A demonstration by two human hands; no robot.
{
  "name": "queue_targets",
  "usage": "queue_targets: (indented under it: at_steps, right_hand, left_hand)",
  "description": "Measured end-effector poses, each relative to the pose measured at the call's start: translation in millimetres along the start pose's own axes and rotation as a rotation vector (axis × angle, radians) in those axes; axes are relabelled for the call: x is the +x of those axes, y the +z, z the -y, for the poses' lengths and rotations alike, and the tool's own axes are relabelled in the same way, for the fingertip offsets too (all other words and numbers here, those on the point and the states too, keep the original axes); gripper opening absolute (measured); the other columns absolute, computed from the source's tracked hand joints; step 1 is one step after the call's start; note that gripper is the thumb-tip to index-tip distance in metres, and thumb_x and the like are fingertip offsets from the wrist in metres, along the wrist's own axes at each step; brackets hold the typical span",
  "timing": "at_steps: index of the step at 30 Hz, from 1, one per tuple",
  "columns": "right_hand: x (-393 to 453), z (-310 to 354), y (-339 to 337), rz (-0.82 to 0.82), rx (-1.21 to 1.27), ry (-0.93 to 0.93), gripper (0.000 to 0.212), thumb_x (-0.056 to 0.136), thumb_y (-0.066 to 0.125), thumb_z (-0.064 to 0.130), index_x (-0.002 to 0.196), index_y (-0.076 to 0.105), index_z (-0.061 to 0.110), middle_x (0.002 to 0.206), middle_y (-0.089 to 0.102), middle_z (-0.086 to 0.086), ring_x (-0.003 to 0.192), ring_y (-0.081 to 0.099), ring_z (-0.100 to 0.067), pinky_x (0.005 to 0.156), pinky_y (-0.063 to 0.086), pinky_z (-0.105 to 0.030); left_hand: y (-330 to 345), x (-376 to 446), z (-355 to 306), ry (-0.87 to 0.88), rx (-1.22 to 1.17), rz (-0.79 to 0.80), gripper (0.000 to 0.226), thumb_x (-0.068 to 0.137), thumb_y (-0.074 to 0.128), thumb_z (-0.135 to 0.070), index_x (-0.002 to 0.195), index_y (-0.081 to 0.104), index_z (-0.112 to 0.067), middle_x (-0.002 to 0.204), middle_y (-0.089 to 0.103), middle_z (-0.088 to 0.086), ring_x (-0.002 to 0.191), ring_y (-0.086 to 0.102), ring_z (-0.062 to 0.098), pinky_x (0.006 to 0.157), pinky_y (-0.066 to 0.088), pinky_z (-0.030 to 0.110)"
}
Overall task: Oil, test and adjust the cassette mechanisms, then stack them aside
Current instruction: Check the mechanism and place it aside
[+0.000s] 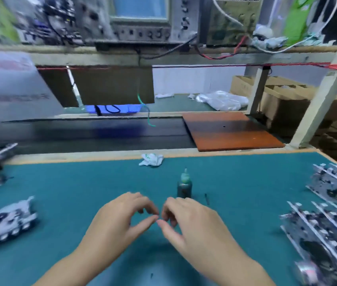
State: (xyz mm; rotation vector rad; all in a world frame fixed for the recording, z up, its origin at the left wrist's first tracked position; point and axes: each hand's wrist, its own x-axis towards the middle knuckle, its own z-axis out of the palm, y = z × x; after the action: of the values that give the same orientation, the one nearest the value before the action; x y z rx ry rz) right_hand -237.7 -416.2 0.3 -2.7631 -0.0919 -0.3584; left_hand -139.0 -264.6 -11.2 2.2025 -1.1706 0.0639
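Both hands, left hand (120, 219) and right hand (192, 221), curled, fingertips meeting (grip unclear); oil bottle (184, 185) upright, nozzle up.

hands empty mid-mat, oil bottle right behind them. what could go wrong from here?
1. The oil bottle stands upright just beyond the right hand; a forward reach could tip it onto the green mat.
2. The cassette mechanisms on the right lean in tight rows at the mat's edge; a careless pull might topple neighbours.
3. The left hand and right hand hold nothing I can make out; if a small part is pinched between the fingertips, it could drop unnoticed.
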Motion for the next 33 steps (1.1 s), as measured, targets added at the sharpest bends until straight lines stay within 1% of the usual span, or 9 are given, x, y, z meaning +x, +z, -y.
queue_targets:
  at_steps: [6,8,10,13,17,19,21,26,33]
  right_hand:
    - [74.5,85.2,86.1,0.138,0.245,-0.145,0.015,0.095,0.048,0.029,0.108,0.052,0.022,0.106,0.057,0.004,0.1,0.052,-0.016,0.085,0.042,-0.033]
    - [103.1,106.2,106.8,0.12,0.262,-0.158,0.023,0.094,0.051,0.025,0.117,0.052,0.021,0.112,0.055,0.002,0.105,0.051,-0.016,0.089,0.041,-0.032]
    - [132.4,124.5,124.9,0.117,0.241,-0.185,0.036,0.092,0.057,0.028,0.126,0.049,0.02,0.121,0.051,-0.001,0.114,0.046,-0.018,0.095,0.039,-0.032]
    - [172.0,146.0,149.9,0.245,0.155,-0.272,0.078,0.079,0.074,0.036,0.142,0.033,0.017,0.14,0.038,-0.006,0.131,0.031,-0.022,0.106,0.032,-0.039]
    - [211.1,158.6,168.3,0.384,0.016,-0.396,0.115,0.066,0.082,0.043,0.151,0.011,0.013,0.154,0.021,-0.01,0.141,0.015,-0.024,0.115,0.018,-0.04]
    - [222.6,159.9,171.8,0.465,-0.02,-0.403,0.116,0.065,0.083,0.044,0.151,0.01,0.013,0.155,0.021,-0.009,0.142,0.017,-0.024,0.116,0.018,-0.039]
    - [228.6,160.4,173.1,0.518,-0.041,-0.387,0.111,0.065,0.083,0.045,0.149,0.02,0.01,0.15,0.03,-0.009,0.138,0.027,-0.025,0.113,0.026,-0.039]
    - [205.6,141.7,157.3,0.46,-0.121,-0.381,0.097,0.06,0.083,0.052,0.135,0.04,0.008,0.13,0.042,-0.009,0.121,0.038,-0.025,0.102,0.038,-0.039]
    - [109.8,43.7,100.4,0.357,-0.004,-0.184,0.111,0.058,0.078,0.06,0.147,0.026,0.02,0.137,0.031,0.007,0.127,0.024,-0.009,0.108,0.026,-0.025]
  left_hand:
    - [-79.6,-107.8,78.4,-0.235,0.26,-0.182,0.031,0.077,0.05,-0.051,0.086,0.069,-0.029,0.088,0.059,-0.022,0.084,0.05,-0.005,0.071,0.037,0.015]
    - [-105.3,-124.9,98.0,-0.286,0.398,-0.228,0.032,0.075,0.07,-0.043,0.099,0.068,-0.022,0.098,0.06,-0.01,0.091,0.056,0.009,0.077,0.037,0.02]
    - [-123.3,-133.6,123.0,-0.428,0.474,-0.149,0.062,0.063,0.087,-0.036,0.116,0.063,-0.015,0.112,0.06,0.004,0.1,0.06,0.025,0.088,0.04,0.027]
    - [-137.7,-134.7,152.0,-0.54,0.549,0.004,0.096,0.063,0.084,-0.046,0.14,0.042,-0.008,0.14,0.043,0.015,0.128,0.044,0.03,0.108,0.031,0.034]
    - [-148.3,-117.5,179.0,-0.439,0.862,0.204,0.13,0.042,0.079,-0.072,0.138,0.041,0.006,0.136,0.046,0.031,0.122,0.053,0.035,0.098,0.046,0.036]
    - [-151.9,-112.7,194.0,-0.468,0.813,0.299,0.127,0.058,0.069,-0.075,0.152,0.012,-0.01,0.153,0.024,0.018,0.138,0.033,0.024,0.109,0.029,0.027]
    - [-155.6,-108.2,204.0,-0.539,0.704,0.377,0.119,0.063,0.068,-0.072,0.152,0.005,-0.023,0.15,0.024,0.006,0.134,0.035,0.018,0.105,0.03,0.023]
    - [-142.1,-103.6,196.8,-0.372,0.66,0.348,0.113,0.059,0.07,-0.069,0.148,0.015,-0.028,0.129,0.035,-0.005,0.116,0.045,0.012,0.096,0.037,0.021]
    - [-72.3,-64.3,127.6,-0.085,0.458,0.275,0.106,0.056,0.061,-0.072,0.145,0.016,-0.037,0.137,0.03,-0.011,0.122,0.038,0.01,0.098,0.024,0.02]
